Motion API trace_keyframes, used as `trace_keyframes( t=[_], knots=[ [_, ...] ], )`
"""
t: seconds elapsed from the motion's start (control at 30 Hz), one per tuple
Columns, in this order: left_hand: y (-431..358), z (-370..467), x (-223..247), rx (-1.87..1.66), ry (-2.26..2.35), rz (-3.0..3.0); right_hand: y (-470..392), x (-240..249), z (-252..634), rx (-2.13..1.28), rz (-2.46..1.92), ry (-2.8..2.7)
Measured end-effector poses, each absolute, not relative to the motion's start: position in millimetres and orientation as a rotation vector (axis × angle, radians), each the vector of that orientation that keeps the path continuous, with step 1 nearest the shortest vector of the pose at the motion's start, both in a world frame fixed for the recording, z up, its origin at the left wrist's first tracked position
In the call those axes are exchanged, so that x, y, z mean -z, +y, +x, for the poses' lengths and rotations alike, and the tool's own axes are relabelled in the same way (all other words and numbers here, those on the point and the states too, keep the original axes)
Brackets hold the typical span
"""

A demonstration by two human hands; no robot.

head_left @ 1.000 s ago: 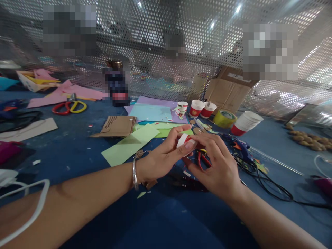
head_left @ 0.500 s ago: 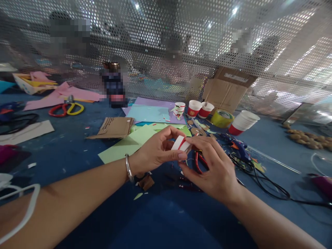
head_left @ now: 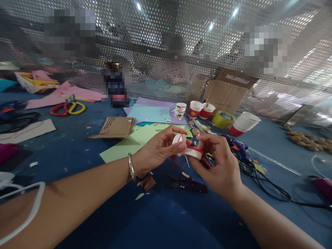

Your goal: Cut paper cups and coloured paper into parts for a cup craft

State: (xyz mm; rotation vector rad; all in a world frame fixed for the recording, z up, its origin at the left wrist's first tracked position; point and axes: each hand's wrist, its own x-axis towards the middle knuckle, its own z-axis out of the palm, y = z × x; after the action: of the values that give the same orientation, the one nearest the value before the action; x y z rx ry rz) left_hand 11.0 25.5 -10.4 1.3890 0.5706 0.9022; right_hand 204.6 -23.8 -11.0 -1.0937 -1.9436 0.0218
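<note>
Between my hands is a curled white paper strip [head_left: 194, 152] with a red edge. My left hand [head_left: 158, 150] pinches its rolled part between thumb and fingers. The free length runs across to my right hand [head_left: 219, 164], whose thumb and fingertips hold the other end. Beneath the hands, on the blue tabletop, lies a dark-handled cutting tool [head_left: 193, 185], with thin red and white scraps near it. Red handles of another tool [head_left: 205, 162] show partly behind my right fingers. Light green paper [head_left: 129, 143] lies beyond my left wrist.
White-and-red paper cups [head_left: 195, 110], yellow tape [head_left: 223, 119] and a cup stack [head_left: 244, 123] stand at the back right. A blue glue gun [head_left: 241, 152] with a black cord lies right. Cardboard [head_left: 116, 127] and red-yellow scissors [head_left: 68, 108] lie left. A perforated screen [head_left: 150, 52] rises behind.
My right hand has moved slightly right, drawing out a length of the strip from the curl in my left hand. The dark-handled tool beneath shows more fully now.
</note>
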Motion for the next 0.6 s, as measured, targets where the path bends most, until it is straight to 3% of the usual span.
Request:
trace_keyframes(
  t=[0.23, 0.6],
  knots=[
    [21.5, 14.2, 16.2, -0.861, 0.588, 1.389, -20.5, 7.3, 208.7, 0.166, -1.058, -2.028],
    [19.3, 17.4, 12.7, -0.927, 0.627, 1.379, -20.4, 3.4, 203.8, 0.027, -0.908, -2.179]
  ],
)
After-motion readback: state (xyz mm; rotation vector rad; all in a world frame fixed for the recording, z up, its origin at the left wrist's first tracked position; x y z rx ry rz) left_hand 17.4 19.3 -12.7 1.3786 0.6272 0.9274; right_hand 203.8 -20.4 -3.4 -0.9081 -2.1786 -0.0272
